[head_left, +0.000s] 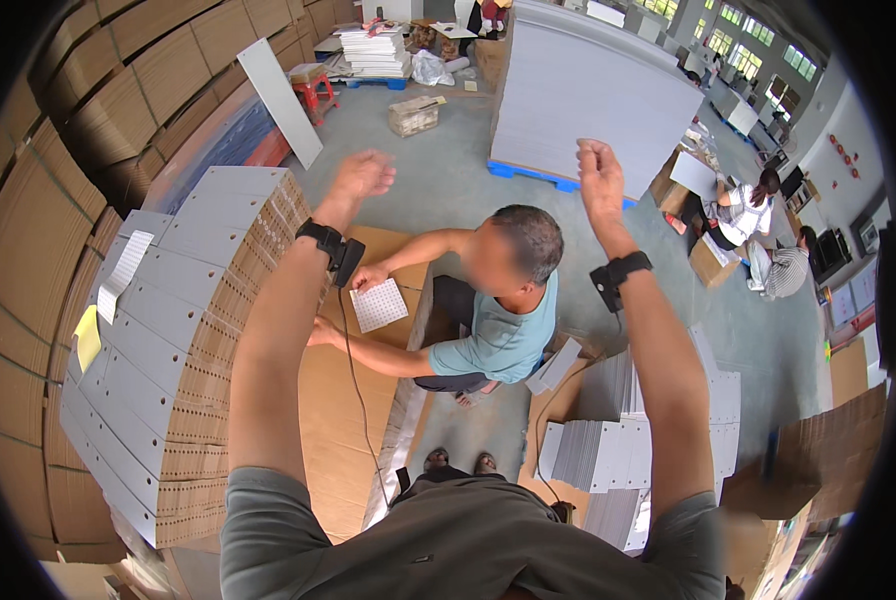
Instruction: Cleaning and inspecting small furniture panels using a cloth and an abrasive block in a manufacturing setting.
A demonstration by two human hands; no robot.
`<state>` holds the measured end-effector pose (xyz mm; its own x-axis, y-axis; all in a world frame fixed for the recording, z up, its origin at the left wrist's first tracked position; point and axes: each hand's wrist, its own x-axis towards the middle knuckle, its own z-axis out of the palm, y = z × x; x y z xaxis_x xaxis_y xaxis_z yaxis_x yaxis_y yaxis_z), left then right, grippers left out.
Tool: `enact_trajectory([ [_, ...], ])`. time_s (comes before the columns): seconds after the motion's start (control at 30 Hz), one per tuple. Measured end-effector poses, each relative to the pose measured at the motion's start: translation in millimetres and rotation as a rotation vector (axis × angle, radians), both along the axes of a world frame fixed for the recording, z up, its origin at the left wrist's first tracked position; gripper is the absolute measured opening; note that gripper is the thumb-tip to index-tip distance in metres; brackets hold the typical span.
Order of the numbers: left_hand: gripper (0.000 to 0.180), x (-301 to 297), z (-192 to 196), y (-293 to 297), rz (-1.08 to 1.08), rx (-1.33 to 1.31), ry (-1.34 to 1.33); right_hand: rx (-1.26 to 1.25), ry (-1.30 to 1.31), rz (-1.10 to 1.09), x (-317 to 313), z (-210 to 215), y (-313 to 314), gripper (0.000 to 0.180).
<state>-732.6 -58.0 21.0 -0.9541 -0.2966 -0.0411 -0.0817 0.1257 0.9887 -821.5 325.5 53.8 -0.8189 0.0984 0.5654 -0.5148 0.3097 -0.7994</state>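
Note:
Both my arms are raised in front of me, with a black strapped device on each wrist. My left hand [366,175] is up over the floor beyond the stacked grey boards [183,290], its fingers curled in and nothing seen in them. Before the large pale stack [588,110], my right hand [600,180] is held up too, its fingers bent together with nothing showing in them. Neither hand touches anything. Between my arms a person in a light blue shirt [493,325] crouches, one hand on a white sheet with a dotted grid [379,305].
A brown cardboard sheet [343,430] lies under the crouching person's hands. Grey punched boards [608,455] are stacked at my right. Tall brown carton stacks [38,280] line the left. Two people [743,215] sit working at far right. A wrapped bundle [415,116] lies on the floor.

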Motion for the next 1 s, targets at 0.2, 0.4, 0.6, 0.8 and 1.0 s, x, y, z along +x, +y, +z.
enact_trajectory([
  [0.2, 0.029, -27, 4, 40, -0.12, -0.077, -0.06, -0.065, -0.12, -0.089, 37, -58, 104, 0.028],
  [0.4, 0.031, -14, 11, 161, -0.487, 0.016, 0.097, -0.228, -0.224, -0.237, 92, -145, 127, 0.027],
  [0.6, 0.04, 53, -68, 212, -0.452, 0.068, 0.016, -0.443, -0.078, -0.239, 119, -149, 26, 0.027],
  [0.8, 0.043, 67, -174, 104, -0.004, 0.185, -0.129, -0.273, 0.061, 0.011, 116, -119, -96, 0.025],
  [1.0, 0.047, 27, -115, 10, 0.15, -0.05, 0.099, -0.16, 0.091, -0.103, 84, -84, -75, 0.029],
])
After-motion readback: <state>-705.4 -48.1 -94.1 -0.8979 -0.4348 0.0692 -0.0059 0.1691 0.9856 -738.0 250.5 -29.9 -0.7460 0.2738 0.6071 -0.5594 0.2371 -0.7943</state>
